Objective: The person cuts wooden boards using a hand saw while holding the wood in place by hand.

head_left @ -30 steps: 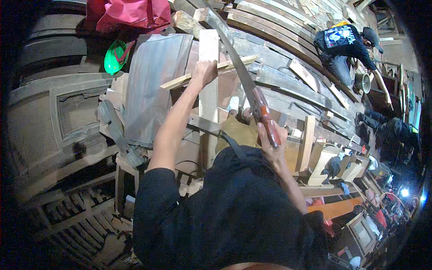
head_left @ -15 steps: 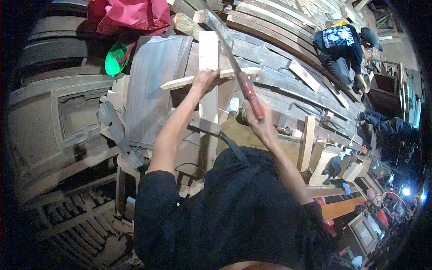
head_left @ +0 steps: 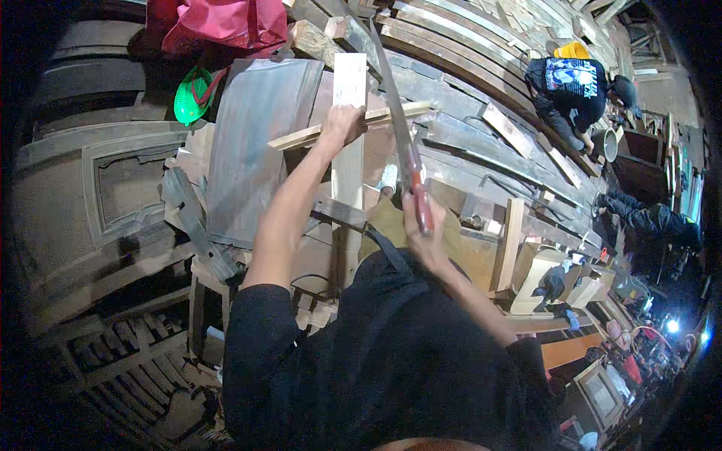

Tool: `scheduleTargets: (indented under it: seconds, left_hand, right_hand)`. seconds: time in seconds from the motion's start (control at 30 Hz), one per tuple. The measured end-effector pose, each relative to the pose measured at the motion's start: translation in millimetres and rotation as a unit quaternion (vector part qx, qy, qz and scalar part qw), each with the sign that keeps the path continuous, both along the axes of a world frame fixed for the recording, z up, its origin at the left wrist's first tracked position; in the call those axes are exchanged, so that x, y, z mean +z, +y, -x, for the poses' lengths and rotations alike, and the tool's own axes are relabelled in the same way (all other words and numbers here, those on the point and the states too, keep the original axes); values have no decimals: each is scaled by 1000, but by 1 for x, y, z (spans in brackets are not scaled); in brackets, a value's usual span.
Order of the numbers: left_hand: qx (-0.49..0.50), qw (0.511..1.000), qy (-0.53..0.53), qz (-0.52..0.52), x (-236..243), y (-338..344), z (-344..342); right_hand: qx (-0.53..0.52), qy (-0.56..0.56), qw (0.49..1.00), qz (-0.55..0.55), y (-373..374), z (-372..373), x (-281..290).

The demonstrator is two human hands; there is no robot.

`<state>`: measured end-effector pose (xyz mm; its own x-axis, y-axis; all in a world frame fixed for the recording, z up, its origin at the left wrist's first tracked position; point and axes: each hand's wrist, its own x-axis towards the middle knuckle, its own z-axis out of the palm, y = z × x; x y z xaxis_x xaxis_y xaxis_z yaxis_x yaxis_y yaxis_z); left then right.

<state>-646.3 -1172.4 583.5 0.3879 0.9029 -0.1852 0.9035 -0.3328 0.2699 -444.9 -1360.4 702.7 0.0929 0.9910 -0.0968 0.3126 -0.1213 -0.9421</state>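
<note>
My left hand [head_left: 344, 125] is closed round a thin wooden strip [head_left: 296, 138], holding it crosswise over a pale upright plank [head_left: 350, 80]. The strip slants, its right end higher than its left. My right hand [head_left: 423, 239] grips the red-brown handle of a long-bladed machete [head_left: 400, 113], which points away from me. Its blade passes the strip near that right end; whether they touch I cannot tell. Below my left hand, the plank runs down beside my leg.
A large grey panel [head_left: 259, 150] leans at the left, near a green basket [head_left: 193, 96] and a pink bag [head_left: 226, 26]. Stacked boards [head_left: 459, 56] lie beyond. At the far right, a co-worker [head_left: 571, 86] crouches by a bucket [head_left: 605, 144].
My right hand has drawn the machete back toward my body, its handle now more upright. The strip tilts slightly more. The co-worker has shifted, and more of a yellow container shows behind them.
</note>
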Motion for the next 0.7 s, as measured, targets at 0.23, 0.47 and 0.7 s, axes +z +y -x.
scheduleTargets:
  seconds: [0.23, 0.47, 0.7]
  left_hand:
    - [-27, 988, -60, -140, 1, 2, 7]
    - [-33, 998, -39, -36, -5, 3, -5]
    - [-30, 997, -51, -45, -10, 10, 4]
  right_hand:
    - [28, -6, 993, 113, -55, -27, 61]
    - [5, -36, 995, 88, 32, 6, 61]
    - [9, 62, 993, 96, 9, -6, 43]
